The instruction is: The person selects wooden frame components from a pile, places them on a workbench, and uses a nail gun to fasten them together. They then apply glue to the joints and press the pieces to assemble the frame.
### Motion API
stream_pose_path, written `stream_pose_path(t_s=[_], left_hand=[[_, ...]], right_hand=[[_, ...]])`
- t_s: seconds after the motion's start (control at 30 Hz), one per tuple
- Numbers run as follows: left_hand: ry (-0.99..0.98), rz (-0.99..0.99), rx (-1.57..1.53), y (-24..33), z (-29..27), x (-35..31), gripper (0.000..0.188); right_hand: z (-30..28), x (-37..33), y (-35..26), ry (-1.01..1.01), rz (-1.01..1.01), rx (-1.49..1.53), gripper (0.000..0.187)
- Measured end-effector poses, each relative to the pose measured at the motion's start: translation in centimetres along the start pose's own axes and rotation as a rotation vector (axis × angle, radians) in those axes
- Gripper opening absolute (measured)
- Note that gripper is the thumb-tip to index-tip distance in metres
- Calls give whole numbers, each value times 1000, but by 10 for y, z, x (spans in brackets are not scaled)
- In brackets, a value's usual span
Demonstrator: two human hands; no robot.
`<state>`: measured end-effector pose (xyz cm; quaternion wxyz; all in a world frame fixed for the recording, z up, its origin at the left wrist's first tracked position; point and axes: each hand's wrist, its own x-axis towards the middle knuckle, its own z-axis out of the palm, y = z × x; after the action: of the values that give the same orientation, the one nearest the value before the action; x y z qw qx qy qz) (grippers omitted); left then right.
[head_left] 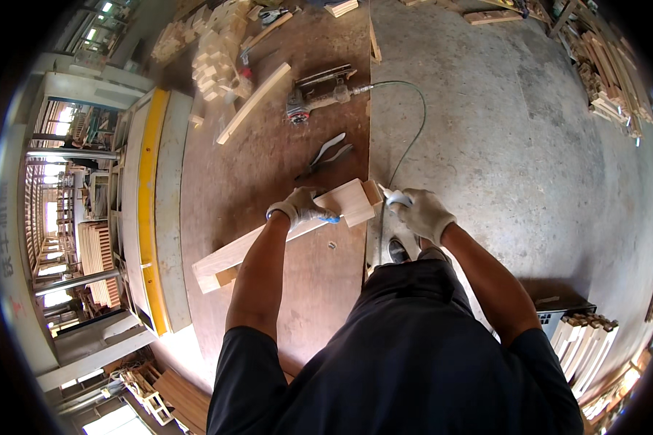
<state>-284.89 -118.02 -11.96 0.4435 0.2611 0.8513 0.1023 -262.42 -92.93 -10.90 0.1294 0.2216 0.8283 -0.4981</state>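
A long pale wooden board (232, 255) with a wider block at its far right end lies slanting across the brown worktable (297, 283). My left hand (301, 207), in a light work glove, is closed on the board next to that block. My right hand (424, 214), gloved too, grips a white squeeze bottle (397, 197). The bottle's narrow tip points at the block's end, past the table's right edge; whether it touches the wood I cannot tell. Beyond the block, pliers (328, 154) with pale handles lie on the table.
An air nailer (319, 98) lies farther back, its green hose (422, 119) hanging over the table's right edge. Left of it are a wooden strip (254, 104) and a pile of small wooden blocks (218, 54). A yellow-edged machine frame (151, 217) borders the table's left.
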Motion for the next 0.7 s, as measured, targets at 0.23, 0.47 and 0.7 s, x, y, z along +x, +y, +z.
stream_pose_path(t_s=[0.23, 0.47, 0.7], left_hand=[[192, 91, 106, 23, 21, -36, 97], [185, 48, 182, 47, 59, -74, 96], [332, 34, 196, 49, 104, -95, 73]], right_hand=[[-13, -58, 36, 71, 185, 236, 42], [-1, -93, 88, 69, 271, 264, 42], [9, -96, 98, 67, 312, 352, 41]])
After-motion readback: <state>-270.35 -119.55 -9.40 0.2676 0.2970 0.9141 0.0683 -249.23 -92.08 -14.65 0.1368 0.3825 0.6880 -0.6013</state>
